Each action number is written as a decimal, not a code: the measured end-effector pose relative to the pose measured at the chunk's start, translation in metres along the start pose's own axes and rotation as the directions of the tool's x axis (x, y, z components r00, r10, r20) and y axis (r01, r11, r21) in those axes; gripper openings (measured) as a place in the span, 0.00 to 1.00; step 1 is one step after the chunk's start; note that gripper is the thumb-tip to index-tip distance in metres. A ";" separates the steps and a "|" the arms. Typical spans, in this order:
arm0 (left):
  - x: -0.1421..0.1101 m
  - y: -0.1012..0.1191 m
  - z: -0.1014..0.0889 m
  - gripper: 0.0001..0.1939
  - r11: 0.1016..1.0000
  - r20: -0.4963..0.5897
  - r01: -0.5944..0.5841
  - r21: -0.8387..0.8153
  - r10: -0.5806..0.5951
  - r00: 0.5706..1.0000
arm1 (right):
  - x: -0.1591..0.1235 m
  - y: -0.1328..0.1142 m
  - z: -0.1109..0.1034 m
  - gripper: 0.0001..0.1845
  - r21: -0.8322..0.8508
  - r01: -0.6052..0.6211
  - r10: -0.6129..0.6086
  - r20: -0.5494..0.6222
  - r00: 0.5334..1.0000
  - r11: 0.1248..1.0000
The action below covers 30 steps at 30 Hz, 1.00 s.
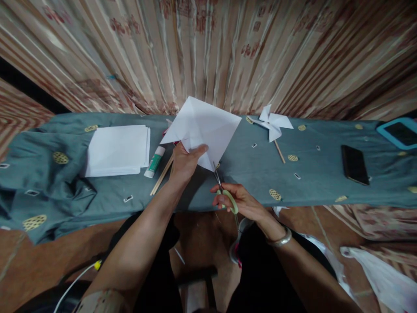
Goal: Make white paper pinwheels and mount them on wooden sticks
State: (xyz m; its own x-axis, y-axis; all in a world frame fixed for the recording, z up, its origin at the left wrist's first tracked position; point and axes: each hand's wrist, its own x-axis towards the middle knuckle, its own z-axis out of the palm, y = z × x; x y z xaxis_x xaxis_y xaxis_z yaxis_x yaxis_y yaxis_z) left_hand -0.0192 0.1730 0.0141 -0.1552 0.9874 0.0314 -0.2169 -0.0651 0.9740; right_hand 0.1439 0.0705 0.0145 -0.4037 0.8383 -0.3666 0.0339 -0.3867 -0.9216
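My left hand grips a square sheet of white paper near its lower left side, thumb on top. The sheet is creased, and its left side shows a slit. In my right hand is a pair of scissors with pale green handles. Their blades point up and meet the paper's lowest corner. Just left of my left hand lie thin wooden sticks and a green and white glue stick. Something red is partly hidden behind the sheet.
A stack of white paper lies left on the green cloth. To the right are a paper pinwheel on a stick, a black phone and a blue-framed tablet. A pleated curtain hangs behind.
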 end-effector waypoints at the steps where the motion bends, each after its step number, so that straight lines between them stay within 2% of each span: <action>1: 0.000 -0.001 0.000 0.17 1.000 0.012 -0.005 0.016 0.005 1.000 | 0.000 -0.001 -0.001 0.24 -0.002 -0.001 0.001 0.000 1.000 1.000; 8: -0.001 -0.002 0.001 0.17 0.994 0.011 0.005 0.106 -0.006 1.000 | 0.001 -0.002 -0.001 0.24 0.006 0.004 -0.004 0.004 1.000 1.000; 23: -0.005 0.000 0.005 0.13 0.997 0.023 -0.024 0.079 0.022 0.999 | 0.003 0.001 0.000 0.26 -0.040 0.006 -0.006 -0.016 1.000 0.999; 30: -0.003 -0.001 0.004 0.16 0.997 0.011 -0.018 0.076 0.017 1.000 | 0.005 0.004 0.002 0.25 -0.029 0.025 -0.026 -0.054 0.998 0.999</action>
State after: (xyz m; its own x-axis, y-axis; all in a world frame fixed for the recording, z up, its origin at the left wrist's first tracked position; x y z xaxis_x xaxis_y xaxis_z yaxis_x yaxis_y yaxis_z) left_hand -0.0143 0.1703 0.0142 -0.1484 0.9877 0.0502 -0.1403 -0.0712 0.9875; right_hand 0.1405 0.0719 0.0091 -0.3544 0.8677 -0.3487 0.0509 -0.3544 -0.9337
